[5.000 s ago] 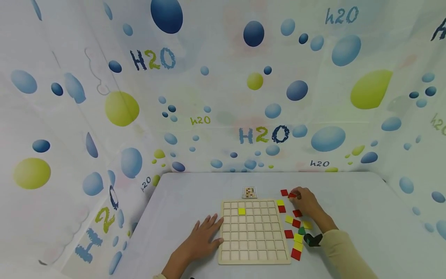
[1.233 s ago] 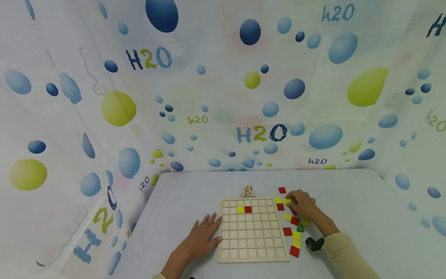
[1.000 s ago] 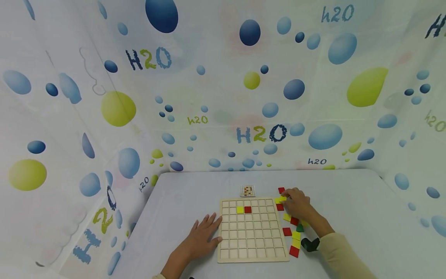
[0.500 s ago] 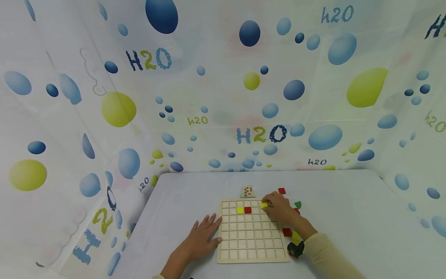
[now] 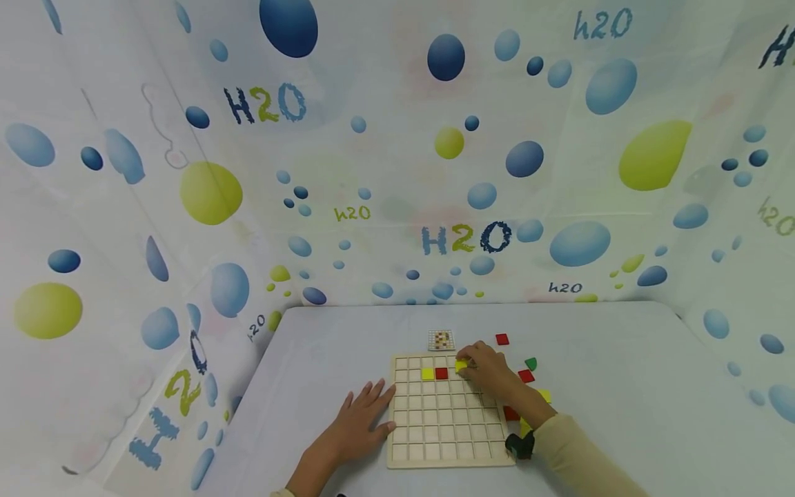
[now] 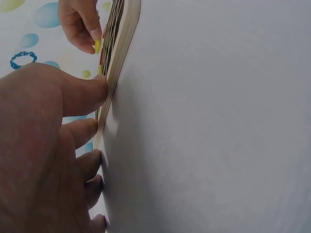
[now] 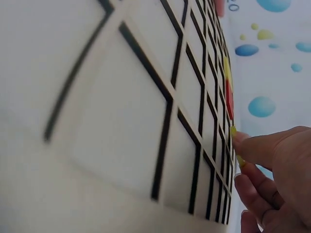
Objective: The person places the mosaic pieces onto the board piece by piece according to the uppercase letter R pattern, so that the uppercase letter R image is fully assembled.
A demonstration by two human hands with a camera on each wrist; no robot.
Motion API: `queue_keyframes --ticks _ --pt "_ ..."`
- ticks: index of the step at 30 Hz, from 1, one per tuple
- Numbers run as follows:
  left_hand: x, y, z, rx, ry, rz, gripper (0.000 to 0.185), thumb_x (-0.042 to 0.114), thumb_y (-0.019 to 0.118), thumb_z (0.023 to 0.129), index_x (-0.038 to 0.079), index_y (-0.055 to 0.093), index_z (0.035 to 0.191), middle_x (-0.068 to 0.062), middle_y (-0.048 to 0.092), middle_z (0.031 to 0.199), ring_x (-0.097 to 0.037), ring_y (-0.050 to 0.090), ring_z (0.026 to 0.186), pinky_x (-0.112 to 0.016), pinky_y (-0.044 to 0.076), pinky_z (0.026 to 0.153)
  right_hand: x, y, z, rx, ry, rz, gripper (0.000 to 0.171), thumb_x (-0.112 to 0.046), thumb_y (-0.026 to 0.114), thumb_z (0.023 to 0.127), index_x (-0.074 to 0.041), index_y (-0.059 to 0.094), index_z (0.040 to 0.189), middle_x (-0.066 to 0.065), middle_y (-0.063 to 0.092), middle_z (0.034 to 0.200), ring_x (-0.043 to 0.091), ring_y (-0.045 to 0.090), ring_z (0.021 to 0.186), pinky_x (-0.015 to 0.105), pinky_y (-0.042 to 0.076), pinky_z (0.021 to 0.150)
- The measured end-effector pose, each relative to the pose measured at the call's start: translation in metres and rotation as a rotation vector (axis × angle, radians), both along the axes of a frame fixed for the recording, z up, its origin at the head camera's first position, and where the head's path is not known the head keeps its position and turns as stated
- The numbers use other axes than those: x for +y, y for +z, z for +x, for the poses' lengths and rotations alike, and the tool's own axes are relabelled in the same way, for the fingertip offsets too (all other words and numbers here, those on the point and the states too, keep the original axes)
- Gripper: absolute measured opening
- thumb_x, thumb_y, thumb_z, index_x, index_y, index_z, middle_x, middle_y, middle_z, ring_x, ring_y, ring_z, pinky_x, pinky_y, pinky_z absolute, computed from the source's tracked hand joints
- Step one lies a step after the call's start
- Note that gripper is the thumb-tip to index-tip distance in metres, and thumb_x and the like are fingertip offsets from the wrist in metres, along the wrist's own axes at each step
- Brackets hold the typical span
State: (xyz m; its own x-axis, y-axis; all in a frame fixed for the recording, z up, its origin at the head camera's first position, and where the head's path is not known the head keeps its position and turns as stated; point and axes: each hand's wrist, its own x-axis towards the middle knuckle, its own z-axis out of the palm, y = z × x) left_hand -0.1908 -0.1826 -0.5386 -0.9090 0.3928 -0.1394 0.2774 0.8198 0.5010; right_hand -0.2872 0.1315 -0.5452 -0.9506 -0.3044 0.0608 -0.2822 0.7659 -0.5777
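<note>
My right hand [image 5: 487,371] pinches a yellow square tile [image 5: 461,365] between thumb and fingers, close over the upper right part of the wooden grid board [image 5: 430,418]. In the right wrist view, the thumb covers part of that yellow tile [image 7: 241,161]. Two tiles sit side by side in the second row: a yellow tile [image 5: 428,373] and a red tile [image 5: 442,373] to its right. Spread flat on the table, my left hand [image 5: 360,422] has its fingertips right at the board's left edge. Its thumb [image 6: 87,95] touches the wooden rim in the left wrist view.
Behind the board lies a small patterned card [image 5: 442,339]. Loose pieces lie to the right: a red tile [image 5: 502,339], a green piece [image 5: 531,363], another red tile [image 5: 526,376] and a yellow tile [image 5: 544,395]. The right forearm hides others. A dark wrist device [image 5: 520,446] hangs under the sleeve.
A red tile has been set beside the yellow one on the board. My right hand then took a yellow tile from the right and carried it left over the board. The left hand stays put.
</note>
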Motion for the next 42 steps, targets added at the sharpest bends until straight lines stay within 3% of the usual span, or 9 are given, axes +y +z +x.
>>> queue_keyframes --ticks 7,20,26,33,37,42 --pt "0.0 -0.003 -0.002 0.002 0.003 -0.011 0.07 0.05 0.056 0.106 0.019 0.036 0.166 -0.013 0.027 0.174 -0.043 0.021 0.161 -0.072 0.011 0.125 -0.007 -0.004 0.004 0.03 0.056 -0.013 0.012 -0.015 0.08 0.095 -0.018 0.071 0.101 -0.002 0.064 0.104 0.02 0.058 0.101 0.043 0.045 0.086" --pt "-0.001 0.0 0.0 0.028 -0.014 -0.009 0.07 0.047 0.058 0.106 0.017 0.037 0.165 -0.015 0.029 0.173 -0.044 0.023 0.16 -0.073 0.013 0.124 0.0 0.001 0.012 0.022 0.046 -0.006 0.011 -0.017 0.078 0.097 -0.02 0.076 0.107 0.002 0.064 0.114 0.024 0.057 0.107 0.048 0.046 0.09" --pt "-0.001 -0.003 -0.001 0.028 -0.01 -0.027 0.069 0.048 0.057 0.106 0.018 0.038 0.165 -0.014 0.029 0.173 -0.043 0.024 0.16 -0.073 0.014 0.125 0.032 0.007 0.007 0.012 -0.116 0.005 0.019 -0.02 0.076 0.098 -0.01 0.073 0.113 0.01 0.065 0.11 0.028 0.061 0.1 0.054 0.048 0.088" --pt "-0.001 0.002 0.0 0.019 -0.006 -0.013 0.068 0.044 0.057 0.107 0.016 0.038 0.165 -0.017 0.029 0.173 -0.046 0.022 0.16 -0.074 0.012 0.124 0.088 0.007 -0.003 -0.13 -0.407 0.054 0.043 -0.027 0.076 0.097 0.002 0.06 0.125 0.03 0.056 0.124 0.04 0.055 0.106 0.059 0.054 0.098" --pt "0.0 0.001 0.001 0.019 -0.007 -0.016 0.068 0.045 0.058 0.106 0.016 0.038 0.165 -0.016 0.029 0.173 -0.045 0.022 0.16 -0.074 0.012 0.124 0.107 0.008 -0.005 -0.203 -0.423 0.036 0.039 -0.02 0.077 0.096 0.007 0.06 0.119 0.028 0.059 0.113 0.038 0.057 0.1 0.055 0.056 0.097" --pt "0.0 0.0 0.0 0.023 -0.012 -0.014 0.069 0.045 0.058 0.106 0.015 0.038 0.165 -0.016 0.029 0.173 -0.044 0.023 0.16 -0.074 0.013 0.124 0.116 0.002 -0.01 -0.176 -0.313 0.006 0.029 -0.01 0.074 0.098 0.003 0.063 0.121 0.023 0.062 0.112 0.035 0.059 0.102 0.055 0.055 0.101"
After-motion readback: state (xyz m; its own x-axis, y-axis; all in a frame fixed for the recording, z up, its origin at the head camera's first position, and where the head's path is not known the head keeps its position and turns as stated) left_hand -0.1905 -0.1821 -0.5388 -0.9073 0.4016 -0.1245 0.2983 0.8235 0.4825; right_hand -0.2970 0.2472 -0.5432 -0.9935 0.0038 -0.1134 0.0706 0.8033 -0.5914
